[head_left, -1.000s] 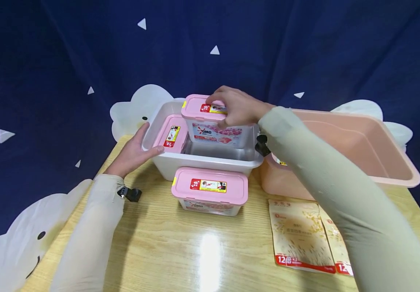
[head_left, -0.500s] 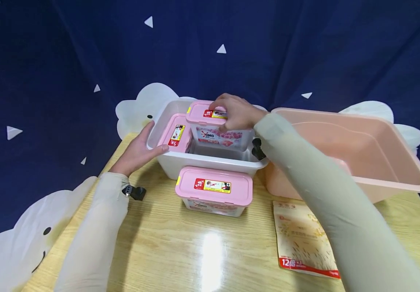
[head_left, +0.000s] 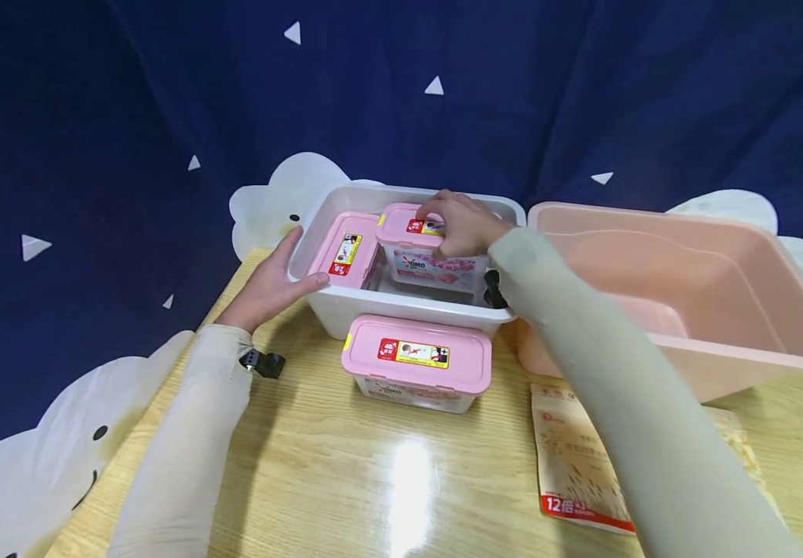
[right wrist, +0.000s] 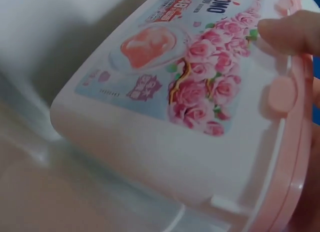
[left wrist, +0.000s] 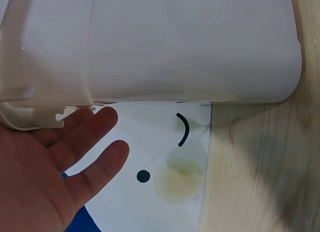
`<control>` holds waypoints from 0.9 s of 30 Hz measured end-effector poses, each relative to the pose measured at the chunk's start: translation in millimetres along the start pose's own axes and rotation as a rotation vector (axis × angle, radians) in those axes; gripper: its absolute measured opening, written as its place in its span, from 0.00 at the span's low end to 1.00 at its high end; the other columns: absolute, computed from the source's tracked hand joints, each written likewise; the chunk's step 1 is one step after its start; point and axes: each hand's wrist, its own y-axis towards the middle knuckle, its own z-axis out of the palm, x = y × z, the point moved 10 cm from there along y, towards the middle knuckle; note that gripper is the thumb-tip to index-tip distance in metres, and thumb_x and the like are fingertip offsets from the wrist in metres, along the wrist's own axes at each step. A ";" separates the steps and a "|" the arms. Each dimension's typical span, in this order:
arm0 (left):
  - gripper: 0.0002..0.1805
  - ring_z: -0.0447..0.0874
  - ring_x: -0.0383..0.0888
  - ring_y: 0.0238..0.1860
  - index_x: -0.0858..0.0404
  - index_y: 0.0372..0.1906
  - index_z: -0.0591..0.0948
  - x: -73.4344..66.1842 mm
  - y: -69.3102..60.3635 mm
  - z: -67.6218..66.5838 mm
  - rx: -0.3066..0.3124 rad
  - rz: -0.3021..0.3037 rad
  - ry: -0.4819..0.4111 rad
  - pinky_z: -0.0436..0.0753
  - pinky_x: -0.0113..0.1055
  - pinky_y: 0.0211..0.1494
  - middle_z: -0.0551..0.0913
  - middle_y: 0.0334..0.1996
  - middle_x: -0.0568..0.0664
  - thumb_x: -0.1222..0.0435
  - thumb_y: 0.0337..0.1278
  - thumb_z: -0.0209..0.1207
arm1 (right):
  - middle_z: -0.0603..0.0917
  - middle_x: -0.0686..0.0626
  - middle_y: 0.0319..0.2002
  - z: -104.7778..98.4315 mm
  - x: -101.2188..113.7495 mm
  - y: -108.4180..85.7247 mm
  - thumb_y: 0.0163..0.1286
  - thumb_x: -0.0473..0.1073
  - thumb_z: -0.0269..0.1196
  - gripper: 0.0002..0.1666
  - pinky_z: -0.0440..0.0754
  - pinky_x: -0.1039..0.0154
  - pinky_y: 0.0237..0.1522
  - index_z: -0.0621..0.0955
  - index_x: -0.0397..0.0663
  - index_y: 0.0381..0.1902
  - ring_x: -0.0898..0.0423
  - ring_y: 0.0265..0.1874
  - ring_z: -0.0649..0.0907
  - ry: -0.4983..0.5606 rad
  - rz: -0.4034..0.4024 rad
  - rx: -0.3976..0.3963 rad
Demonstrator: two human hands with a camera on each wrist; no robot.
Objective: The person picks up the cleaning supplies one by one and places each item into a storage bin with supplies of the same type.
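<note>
In the head view a white plastic bin [head_left: 401, 306] stands at the back of the table. My right hand [head_left: 467, 225] grips the pink-lidded laundry pod box [head_left: 418, 263] across its lid, fingers over the far side and thumb on the near face. This box is inside the bin, fairly level; the right wrist view shows its rose-printed label [right wrist: 200, 77]. A second pod box [head_left: 349, 256] sits turned sideways at the bin's left end. My left hand [head_left: 272, 287] touches the bin's left corner with extended fingers [left wrist: 95, 177]. A third pod box [head_left: 415, 364] is in front of the bin.
A pink plastic bin [head_left: 687, 271] stands to the right, beside the white one. Tan printed pouches [head_left: 576, 465] lie at the table's right front, partly hidden by my right sleeve [head_left: 618, 364]. A dark blue curtain [head_left: 387, 85] hangs behind the wooden table [head_left: 318, 473].
My right hand has lowered the gripped pod box deeper into the white bin. The left hand stays at the bin's corner. The whole view has shifted slightly.
</note>
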 end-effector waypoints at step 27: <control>0.57 0.57 0.59 0.77 0.49 0.81 0.43 -6.3 -1.3 5.1 0.011 -0.005 -0.010 0.58 0.64 0.77 0.55 0.79 0.55 0.46 0.54 0.65 | 0.73 0.45 0.65 25.0 -10.0 4.7 0.50 0.44 0.76 0.44 0.66 0.46 0.74 0.74 0.54 0.67 0.47 0.62 0.71 -0.091 -0.026 0.068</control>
